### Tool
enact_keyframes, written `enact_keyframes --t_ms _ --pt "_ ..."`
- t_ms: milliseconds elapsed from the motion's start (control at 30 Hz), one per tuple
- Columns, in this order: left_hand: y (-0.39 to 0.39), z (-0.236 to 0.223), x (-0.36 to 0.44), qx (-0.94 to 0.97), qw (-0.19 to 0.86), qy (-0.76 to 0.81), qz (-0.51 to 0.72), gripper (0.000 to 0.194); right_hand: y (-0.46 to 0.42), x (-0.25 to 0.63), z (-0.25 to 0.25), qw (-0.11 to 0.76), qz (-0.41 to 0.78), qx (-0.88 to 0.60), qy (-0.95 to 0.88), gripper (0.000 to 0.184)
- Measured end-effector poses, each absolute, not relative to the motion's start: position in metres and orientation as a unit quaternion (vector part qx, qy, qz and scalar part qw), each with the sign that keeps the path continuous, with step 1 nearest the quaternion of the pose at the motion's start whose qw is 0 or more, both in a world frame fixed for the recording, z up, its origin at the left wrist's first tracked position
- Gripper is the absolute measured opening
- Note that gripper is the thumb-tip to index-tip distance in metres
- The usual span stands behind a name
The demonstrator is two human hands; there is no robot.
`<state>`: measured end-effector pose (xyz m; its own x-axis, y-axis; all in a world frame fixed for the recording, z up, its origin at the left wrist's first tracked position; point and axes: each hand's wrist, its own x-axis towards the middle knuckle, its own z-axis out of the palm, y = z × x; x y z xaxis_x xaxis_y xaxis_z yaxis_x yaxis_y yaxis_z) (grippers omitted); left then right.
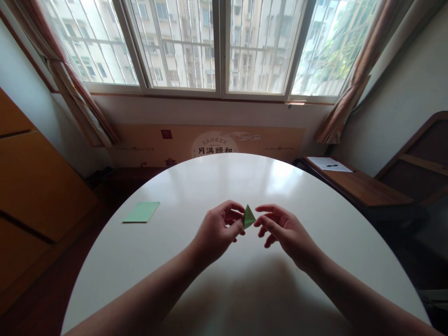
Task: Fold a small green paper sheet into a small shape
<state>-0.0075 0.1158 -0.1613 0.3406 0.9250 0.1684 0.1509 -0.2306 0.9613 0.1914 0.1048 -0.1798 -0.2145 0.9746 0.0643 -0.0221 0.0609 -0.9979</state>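
Note:
A small folded piece of green paper (248,217), pointed at the top, is held above the table between the thumb and fingers of my left hand (224,226). Just to its right is my right hand (282,226), fingers apart and slightly bent. Its thumb and index fingertips come close to the paper's right corner; whether they touch it I cannot tell. A flat stack of light green square paper (142,212) lies at the left of the table.
Beneath my hands is a round white table (224,182). A wooden side table (364,186) at the right bears a white sheet (329,164) with a dark pen (332,165). A wooden cabinet (35,200) stands left. Barred windows and curtains are at the back.

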Motion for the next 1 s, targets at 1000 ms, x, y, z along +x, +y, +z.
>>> enact_keyframes --t_ms 1000 --pt "0.1117 -0.1588 -0.0015 0.689 0.451 0.353 0.443 0.015 0.1049 0.1876 -0.1836 0.553 0.497 -0.376 -0.553 0.022"
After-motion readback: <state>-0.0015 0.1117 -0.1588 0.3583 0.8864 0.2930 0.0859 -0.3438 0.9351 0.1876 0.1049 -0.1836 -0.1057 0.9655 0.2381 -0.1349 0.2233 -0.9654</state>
